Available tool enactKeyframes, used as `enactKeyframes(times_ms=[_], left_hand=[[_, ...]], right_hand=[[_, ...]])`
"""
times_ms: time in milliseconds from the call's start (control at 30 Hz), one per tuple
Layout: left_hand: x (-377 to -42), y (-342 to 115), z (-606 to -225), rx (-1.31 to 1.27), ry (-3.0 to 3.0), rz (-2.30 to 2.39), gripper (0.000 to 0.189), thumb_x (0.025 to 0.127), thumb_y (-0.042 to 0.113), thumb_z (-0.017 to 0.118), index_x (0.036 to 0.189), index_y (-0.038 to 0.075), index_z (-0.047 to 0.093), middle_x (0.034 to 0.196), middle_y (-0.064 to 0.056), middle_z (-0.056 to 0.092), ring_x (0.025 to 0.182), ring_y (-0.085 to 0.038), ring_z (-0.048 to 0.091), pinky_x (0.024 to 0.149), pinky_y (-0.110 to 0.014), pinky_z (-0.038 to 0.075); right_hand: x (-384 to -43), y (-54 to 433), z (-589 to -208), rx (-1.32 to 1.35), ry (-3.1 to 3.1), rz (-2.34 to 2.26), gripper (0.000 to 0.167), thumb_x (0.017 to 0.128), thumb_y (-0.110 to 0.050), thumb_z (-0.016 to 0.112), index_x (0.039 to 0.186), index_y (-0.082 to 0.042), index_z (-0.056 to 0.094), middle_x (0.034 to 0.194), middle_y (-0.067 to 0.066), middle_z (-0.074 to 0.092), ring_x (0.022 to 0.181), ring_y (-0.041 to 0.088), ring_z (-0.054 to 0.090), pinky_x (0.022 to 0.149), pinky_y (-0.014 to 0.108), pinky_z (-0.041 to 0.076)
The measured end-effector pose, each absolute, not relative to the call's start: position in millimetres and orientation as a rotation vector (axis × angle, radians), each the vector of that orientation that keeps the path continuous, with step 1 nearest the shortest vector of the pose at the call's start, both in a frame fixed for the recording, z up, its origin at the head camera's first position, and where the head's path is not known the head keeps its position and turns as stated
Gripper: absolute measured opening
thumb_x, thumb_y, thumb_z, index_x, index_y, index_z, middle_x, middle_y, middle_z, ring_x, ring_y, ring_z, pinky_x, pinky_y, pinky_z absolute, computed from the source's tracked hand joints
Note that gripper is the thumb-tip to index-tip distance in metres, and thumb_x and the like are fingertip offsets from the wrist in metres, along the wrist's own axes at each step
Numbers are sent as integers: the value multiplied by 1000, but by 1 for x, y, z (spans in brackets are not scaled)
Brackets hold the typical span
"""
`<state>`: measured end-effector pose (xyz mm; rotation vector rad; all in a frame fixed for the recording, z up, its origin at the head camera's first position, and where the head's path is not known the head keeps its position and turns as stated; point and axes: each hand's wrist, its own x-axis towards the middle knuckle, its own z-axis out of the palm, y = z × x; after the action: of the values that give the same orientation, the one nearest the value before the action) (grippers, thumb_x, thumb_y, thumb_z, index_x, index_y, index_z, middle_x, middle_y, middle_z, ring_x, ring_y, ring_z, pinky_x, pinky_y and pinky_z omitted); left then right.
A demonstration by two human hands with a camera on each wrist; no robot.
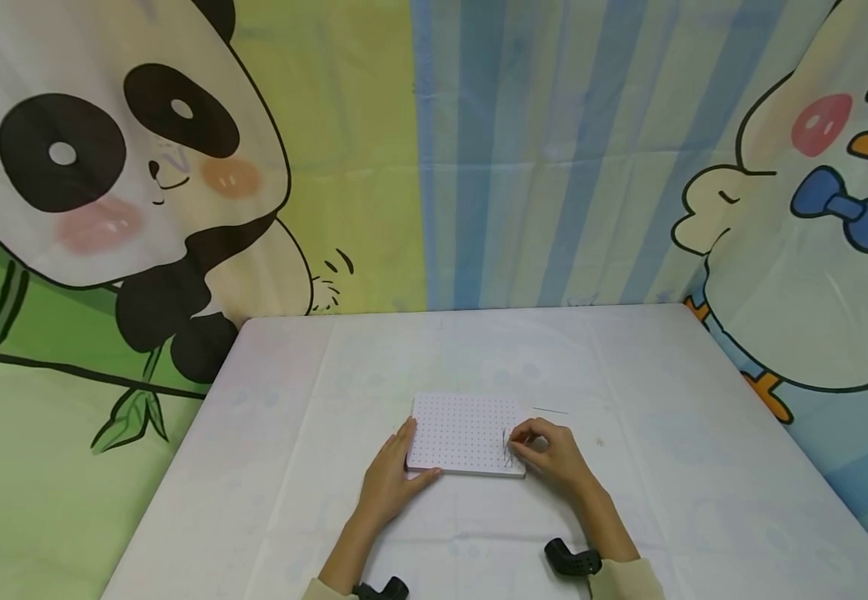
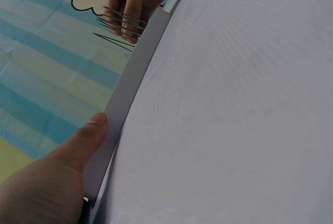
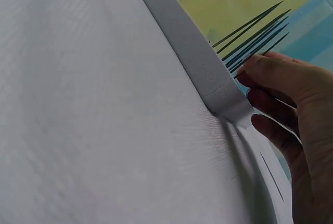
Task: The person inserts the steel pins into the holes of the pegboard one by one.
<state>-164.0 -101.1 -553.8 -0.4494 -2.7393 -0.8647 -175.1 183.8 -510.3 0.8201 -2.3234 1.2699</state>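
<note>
A white pegboard [image 1: 452,432] with rows of small holes lies flat on the table. Several thin dark pointed sticks [image 3: 252,34] stand upright in a cluster at its right side. My left hand [image 1: 389,483] rests against the board's left side with fingers extended, its thumb [image 2: 94,128] touching the front edge. Over the right edge, my right hand [image 1: 554,454] pinches one thin stick [image 3: 270,46] between thumb and index finger, beside the standing ones. The lower tip of that stick is at the board surface; whether it sits in a hole is hidden.
One loose thin stick [image 1: 550,410] lies on the table just right of the board's far corner. A white cloth covers the table [image 1: 314,400]. Behind it hangs a printed curtain [image 1: 344,150] with cartoon animals.
</note>
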Motion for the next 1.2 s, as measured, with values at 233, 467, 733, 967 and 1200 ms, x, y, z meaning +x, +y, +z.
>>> enactKeyframes(times_ms=[233, 467, 733, 967, 1200], left_hand=[[-163, -101, -553, -459, -2732, -863, 92, 75, 50, 71, 142, 0, 32, 145, -13, 35, 131, -26, 35, 107, -39, 27], [-163, -102, -551, -461, -2740, -846, 93, 74, 51, 70, 141, -1, 33, 145, -12, 35, 131, -25, 35, 108, -38, 25], [-163, -102, -551, -480, -2719, -855, 94, 74, 54, 68, 141, -1, 33, 145, -12, 34, 130, -27, 36, 108, -39, 25], [-163, -102, -550, -470, -2708, -855, 92, 74, 50, 71, 141, -1, 33, 144, -13, 35, 130, -26, 36, 107, -39, 26], [-163, -101, -550, -476, -2710, -870, 92, 74, 48, 72, 140, -2, 34, 144, -14, 36, 130, -27, 36, 107, -39, 28]], right_hand=[[-177, 192, -518, 653, -2464, 1461, 19, 77, -1, 72, 96, -3, 69, 89, 6, 68, 79, 20, 63, 68, 31, 52], [-195, 202, -534, 485, -2334, 1436, 17, 81, -13, 70, 98, -11, 71, 89, -1, 68, 76, 10, 59, 67, 19, 48], [-212, 211, -539, 227, -2293, 1109, 13, 79, -16, 73, 92, -12, 72, 88, -2, 66, 78, 12, 52, 69, 27, 44], [-218, 217, -548, 143, -2371, 1060, 19, 78, -12, 73, 95, -5, 71, 97, 10, 65, 90, 25, 54, 80, 43, 45], [-218, 220, -551, 58, -2425, 1037, 17, 76, -9, 74, 93, -4, 72, 95, 11, 64, 90, 28, 54, 80, 43, 43]])
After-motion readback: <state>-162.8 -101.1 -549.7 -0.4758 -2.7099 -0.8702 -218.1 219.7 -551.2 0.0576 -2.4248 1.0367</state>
